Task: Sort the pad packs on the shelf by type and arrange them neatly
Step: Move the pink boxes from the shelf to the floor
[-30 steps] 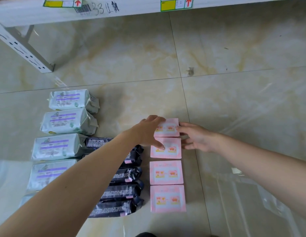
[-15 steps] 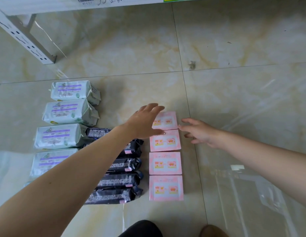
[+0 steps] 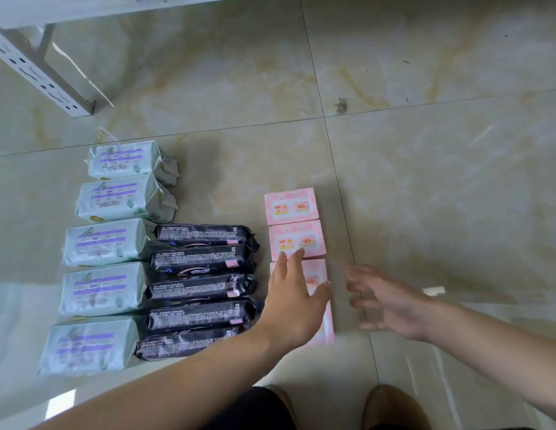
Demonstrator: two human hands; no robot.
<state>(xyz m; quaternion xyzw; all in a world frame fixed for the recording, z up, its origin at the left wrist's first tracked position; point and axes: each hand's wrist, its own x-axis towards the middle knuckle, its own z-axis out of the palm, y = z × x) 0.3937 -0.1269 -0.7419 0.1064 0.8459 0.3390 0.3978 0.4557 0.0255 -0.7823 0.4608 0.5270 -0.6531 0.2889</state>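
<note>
fingers: left hand lying straight over the near pink packs, gripping nothing; right hand hovering spread open just beside them, blurred.
mint packs: sitting in the left column on the floor; low risk.
black packs: crowding the mint column; a left forearm sweep is risking skew.
pink packs: looking light and flat; a sideways nudge is probably sliding the column crooked.

Left grip: palm down, fingers straight and pointing forward, thumb splayed to the right, holding nothing. Right grip: beside it but apart, fingers spread and relaxed, blurred, holding nothing. Both forearms bare, reaching in from the lower edge.
</note>
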